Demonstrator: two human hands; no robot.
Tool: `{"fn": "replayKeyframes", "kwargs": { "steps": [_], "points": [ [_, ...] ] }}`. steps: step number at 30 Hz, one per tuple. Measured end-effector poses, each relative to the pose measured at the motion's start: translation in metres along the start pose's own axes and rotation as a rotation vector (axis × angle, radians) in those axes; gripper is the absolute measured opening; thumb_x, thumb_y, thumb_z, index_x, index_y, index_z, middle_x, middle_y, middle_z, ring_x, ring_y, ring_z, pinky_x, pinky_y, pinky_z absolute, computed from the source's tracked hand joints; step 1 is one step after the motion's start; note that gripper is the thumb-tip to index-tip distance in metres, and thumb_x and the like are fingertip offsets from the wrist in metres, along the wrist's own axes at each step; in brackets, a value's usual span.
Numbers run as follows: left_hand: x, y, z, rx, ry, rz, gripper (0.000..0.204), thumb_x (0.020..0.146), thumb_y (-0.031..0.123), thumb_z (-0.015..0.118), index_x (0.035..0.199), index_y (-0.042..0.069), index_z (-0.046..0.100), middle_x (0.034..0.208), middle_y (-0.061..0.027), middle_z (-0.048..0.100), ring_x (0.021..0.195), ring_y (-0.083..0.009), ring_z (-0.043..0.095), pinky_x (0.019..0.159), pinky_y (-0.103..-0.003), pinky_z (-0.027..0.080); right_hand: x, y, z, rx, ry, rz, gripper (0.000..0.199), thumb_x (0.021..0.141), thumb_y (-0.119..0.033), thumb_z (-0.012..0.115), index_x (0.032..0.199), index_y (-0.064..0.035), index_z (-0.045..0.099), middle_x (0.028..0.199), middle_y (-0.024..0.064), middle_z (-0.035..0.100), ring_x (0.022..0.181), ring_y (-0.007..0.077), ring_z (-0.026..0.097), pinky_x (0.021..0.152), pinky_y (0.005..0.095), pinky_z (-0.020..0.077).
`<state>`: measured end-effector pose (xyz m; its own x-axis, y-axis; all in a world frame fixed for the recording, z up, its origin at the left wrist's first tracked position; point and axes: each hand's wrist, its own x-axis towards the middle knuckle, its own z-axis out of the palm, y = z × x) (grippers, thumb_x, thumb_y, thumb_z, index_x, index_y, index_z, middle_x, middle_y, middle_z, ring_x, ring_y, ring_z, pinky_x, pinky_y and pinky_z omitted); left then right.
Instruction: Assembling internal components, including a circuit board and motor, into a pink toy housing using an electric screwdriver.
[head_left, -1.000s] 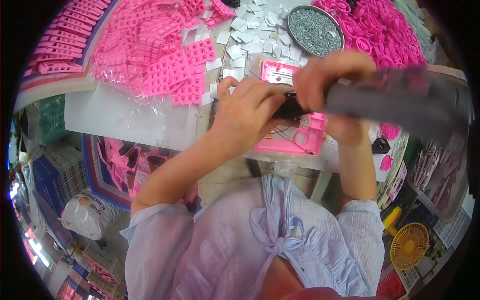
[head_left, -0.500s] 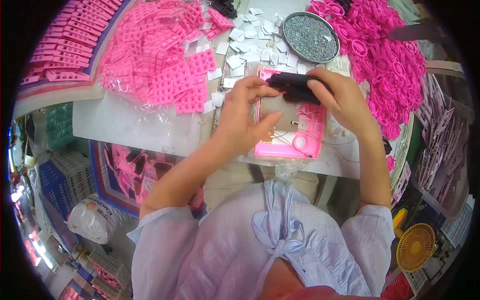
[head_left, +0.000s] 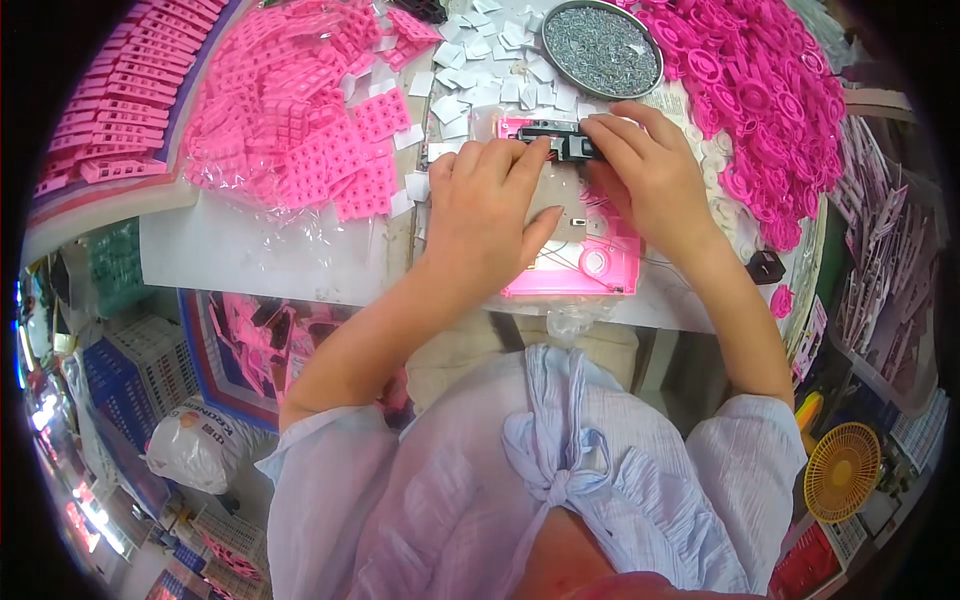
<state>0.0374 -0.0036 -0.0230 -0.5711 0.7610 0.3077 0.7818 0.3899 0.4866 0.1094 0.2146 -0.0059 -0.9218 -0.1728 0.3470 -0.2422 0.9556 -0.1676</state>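
Pinching a black part (head_left: 560,142), both hands arch fingers-down; left hand (head_left: 487,215), right hand (head_left: 650,180).

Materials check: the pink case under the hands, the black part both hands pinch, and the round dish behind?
Pink case: likely moulded plastic, glossy, translucent edge. Black part, pinched by left hand and right hand: probably plastic, dull dark; too small to be sure. Round dish: looks metal, grey rim, filled with small shiny bits.

Left hand (head_left: 487,215) and right hand (head_left: 650,175) close together, fingers curled, forearms extended forward

Dish (head_left: 602,48) behind casing (head_left: 585,265), grids (head_left: 310,130) left
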Motion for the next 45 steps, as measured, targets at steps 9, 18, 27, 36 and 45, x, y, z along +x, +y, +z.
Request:
{"fn": "replayKeyframes", "kwargs": {
  "steps": [9,18,27,36,45],
  "points": [
    [0.06,-0.013,-0.038,0.088,-0.32,0.143,0.038,0.079,0.028,0.075,0.109,0.006,0.069,0.108,-0.0103,0.064,0.102,-0.0307,0.061,0.089,-0.047,0.044,0.02,0.001,-0.11,0.255,0.32,0.031,0.036,0.089,-0.016,0.067,0.122,-0.0013,0.067,0.108,0.0161,0.072,0.1,0.0341,0.068,0.088,0.0406,0.0547],
    [0.19,-0.049,0.061,0.18,-0.273,0.199,0.017,0.087,0.026,0.064,0.091,0.013,0.075,0.089,-0.009,0.074,0.086,-0.0294,0.07,0.082,-0.048,0.045,0.045,0.021,-0.101,1.239,0.68,0.34,0.034,0.092,-0.013,0.063,0.123,-0.002,0.054,0.077,0.0066,0.058,0.06,0.0189,0.054,0.058,0.0339,0.0459],
    [0.203,-0.056,0.072,0.424,-0.253,0.246,0.026,0.092,0.036,0.062,0.09,0.015,0.077,0.086,-0.0051,0.075,0.086,-0.0258,0.071,0.088,-0.05,0.039,0.071,0.012,-0.09,1.309,0.584,0.376,0.064,0.09,-0.009,0.061,0.147,0.0048,0.035,0.102,0.0184,0.067,0.084,0.0219,0.068,0.079,0.0331,0.0545],
    [0.11,-0.005,0.002,-0.271,-0.089,0.255,0.012,0.085,0.017,0.073,0.093,0.008,0.073,0.083,-0.0029,0.072,0.079,-0.0227,0.066,0.079,-0.04,0.045,0.018,0.01,-0.076,1.608,0.641,0.158,0.041,0.096,-0.013,0.051,0.137,-0.0073,0.049,0.073,0.001,0.047,0.06,0.0154,0.046,0.059,0.0334,0.0398],
    [0.04,0.016,-0.001,-0.42,0.062,0.203,0.012,0.083,0.007,0.072,0.094,0.01,0.073,0.078,-0.0002,0.068,0.072,-0.0168,0.061,0.082,-0.036,0.033,0.022,-0.023,-0.068,1.563,0.453,-0.026,0.035,0.097,-0.021,0.052,0.13,-0.0091,0.049,0.068,-0.0013,0.044,0.055,0.0126,0.042,0.057,0.0323,0.0379]
  ]
}}
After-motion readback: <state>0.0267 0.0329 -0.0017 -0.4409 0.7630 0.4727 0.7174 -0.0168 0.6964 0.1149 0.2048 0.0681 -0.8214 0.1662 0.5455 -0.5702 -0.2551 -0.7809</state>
